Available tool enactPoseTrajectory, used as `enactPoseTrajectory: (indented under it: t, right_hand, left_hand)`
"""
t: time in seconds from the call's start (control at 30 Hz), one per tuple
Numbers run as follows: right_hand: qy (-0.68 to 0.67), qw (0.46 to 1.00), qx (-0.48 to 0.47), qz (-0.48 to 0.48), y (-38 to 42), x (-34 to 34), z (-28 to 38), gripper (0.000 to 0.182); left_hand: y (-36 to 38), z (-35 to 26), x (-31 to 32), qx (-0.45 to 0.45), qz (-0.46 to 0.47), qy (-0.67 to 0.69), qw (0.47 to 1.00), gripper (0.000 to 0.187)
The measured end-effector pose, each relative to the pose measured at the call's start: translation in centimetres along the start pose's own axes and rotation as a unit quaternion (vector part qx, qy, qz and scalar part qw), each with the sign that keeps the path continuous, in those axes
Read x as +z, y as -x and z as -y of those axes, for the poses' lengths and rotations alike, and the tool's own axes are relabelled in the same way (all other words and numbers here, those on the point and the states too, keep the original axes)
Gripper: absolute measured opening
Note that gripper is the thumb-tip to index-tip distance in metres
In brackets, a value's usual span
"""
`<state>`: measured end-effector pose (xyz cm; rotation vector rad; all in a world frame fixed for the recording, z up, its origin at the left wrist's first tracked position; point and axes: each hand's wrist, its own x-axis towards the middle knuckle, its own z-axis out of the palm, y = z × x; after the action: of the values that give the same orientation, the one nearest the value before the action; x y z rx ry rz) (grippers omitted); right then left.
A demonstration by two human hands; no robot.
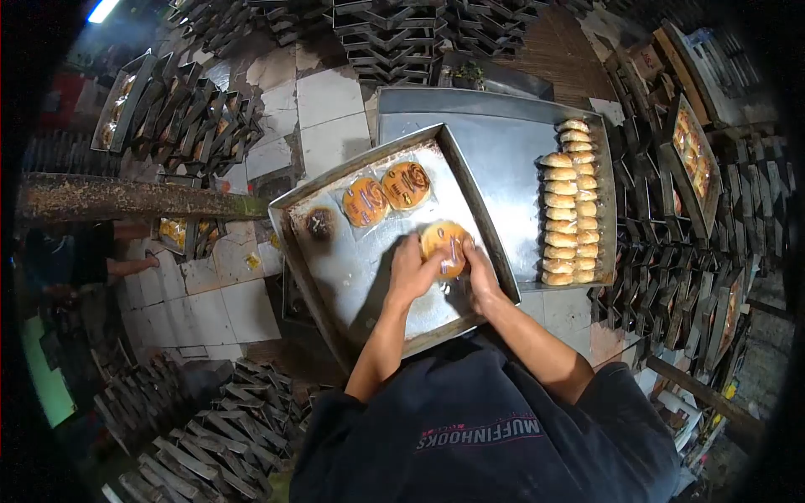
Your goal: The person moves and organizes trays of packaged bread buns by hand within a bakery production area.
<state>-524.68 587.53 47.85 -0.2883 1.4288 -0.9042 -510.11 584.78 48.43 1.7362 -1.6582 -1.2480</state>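
Note:
Both hands hold one round wrapped bun [444, 249] above the near right part of a worn metal tray [360, 281]. My left hand [412, 267] grips the bun's left side, its fingers partly hidden behind it. My right hand [480, 272] closes on the right side. Two more wrapped buns lie at the tray's far side, the left one [366, 202] touching the right one [406, 185]. A dark round burnt patch [319, 224] marks the tray's left corner. Behind it, a larger metal tray [503, 155] carries two rows of packed buns [573, 205] along its right side.
Stacked metal trays [390, 42] stand at the back, with more stacks at the right [671, 285] and lower left [210, 427]. A pole [134, 201] reaches in from the left. Another person's foot [147, 261] shows on the tiled floor [323, 105].

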Motion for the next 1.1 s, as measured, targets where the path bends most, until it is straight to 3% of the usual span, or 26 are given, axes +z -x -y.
enactPoseTrajectory:
  t: [0.07, 0.17, 0.2, 0.3, 0.37, 0.4, 0.43, 0.47, 0.53, 0.6, 0.67, 0.73, 0.77, 0.83, 0.87, 0.9, 0.97, 1.0, 1.03, 1.07, 1.1]
  right_hand:
    - [0.154, 0.98, -0.125, 0.004, 0.2, 2.7, 5.3, 0.056]
    - [0.17, 0.958, -0.197, 0.124, -6.4, 5.4, 9.2, 0.058]
    - [0.196, 0.942, -0.217, 0.165, -8.8, 6.1, 9.8, 0.059]
    - [0.184, 0.951, -0.14, 0.205, -12.9, 7.2, 9.3, 0.06]
    - [0.164, 0.94, -0.176, 0.243, -10.8, 7.0, 10.3, 0.049]
    - [0.158, 0.931, -0.209, 0.254, -10.4, 6.3, 10.3, 0.044]
    - [0.208, 0.915, -0.244, 0.245, -7.6, 5.7, 12.0, 0.04]
    - [0.254, 0.905, -0.294, 0.171, -7.7, 4.2, 11.2, 0.043]
    - [0.302, 0.85, -0.413, 0.123, -4.3, 0.9, 13.4, 0.051]
    - [0.247, 0.823, -0.5, 0.108, -2.6, -3.0, 15.7, 0.057]
    - [0.271, 0.783, -0.558, 0.05, -3.0, -7.7, 18.0, 0.057]
    - [0.33, 0.765, -0.552, -0.029, -5.2, -12.8, 20.2, 0.055]
    - [0.302, 0.784, -0.539, -0.054, -7.5, -14.9, 20.8, 0.054]
    - [0.257, 0.831, -0.485, -0.086, -12.7, -18.9, 22.2, 0.054]
    - [0.235, 0.876, -0.413, -0.084, -15.4, -20.5, 23.4, 0.055]
    - [0.203, 0.919, -0.333, -0.055, -19.8, -22.1, 24.1, 0.054]
    - [0.159, 0.977, -0.145, 0.001, -24.8, -23.3, 27.9, 0.056]
    - [0.141, 0.989, -0.034, 0.02, -24.5, -22.8, 30.4, 0.057]
    - [0.081, 0.995, -0.018, 0.057, -24.1, -22.8, 32.1, 0.06]
    - [0.182, 0.975, -0.124, 0.032, -32.5, -25.9, 28.0, 0.06]
    - [0.34, 0.926, -0.163, 0.018, -30.7, -26.3, 29.1, 0.061]
  left_hand:
    - [-1.7, -1.6, -2.1, 0.08, -0.094, 0.134, 0.983, 0.048]
    - [-6.6, -2.1, -3.3, 0.088, -0.212, 0.154, 0.961, 0.053]
    - [-8.3, -1.3, -3.1, 0.058, -0.229, 0.157, 0.959, 0.052]
    - [-9.9, -0.1, -2.4, 0.039, -0.263, 0.122, 0.956, 0.05]
    - [-9.5, 0.8, -2.3, 0.009, -0.249, 0.189, 0.95, 0.042]
    - [-9.2, 1.5, -2.0, 0.04, -0.234, 0.281, 0.93, 0.041]
    - [-8.9, 1.8, -1.4, 0.071, -0.21, 0.37, 0.902, 0.041]
    - [-7.3, -1.8, -1.6, 0.09, -0.184, 0.488, 0.849, 0.044]
    - [-6.7, -6.2, -0.3, 0.173, -0.221, 0.386, 0.879, 0.057]
    - [-7.6, -11.0, 2.6, 0.218, -0.245, 0.361, 0.873, 0.063]
    - [-10.4, -14.1, 6.9, 0.236, -0.216, 0.327, 0.889, 0.069]
    - [-14.8, -16.6, 11.8, 0.267, -0.165, 0.332, 0.89, 0.061]
    - [-17.8, -16.6, 14.6, 0.25, -0.103, 0.354, 0.895, 0.055]
    - [-23.0, -17.8, 19.2, 0.213, -0.081, 0.315, 0.921, 0.054]
    - [-25.6, -17.7, 21.2, 0.216, -0.085, 0.312, 0.921, 0.054]
    - [-28.2, -17.6, 22.8, 0.116, -0.016, 0.401, 0.909, 0.052]
    - [-36.3, -14.6, 27.1, -0.046, 0.143, 0.557, 0.817, 0.044]
    - [-37.3, -16.2, 26.1, -0.08, 0.234, 0.493, 0.834, 0.04]
    - [-35.3, -19.1, 24.4, -0.081, 0.191, 0.448, 0.869, 0.041]
    - [-36.9, -18.7, 24.9, -0.123, 0.212, 0.412, 0.878, 0.048]
    - [-39.5, -16.7, 26.5, -0.172, 0.229, 0.375, 0.882, 0.056]
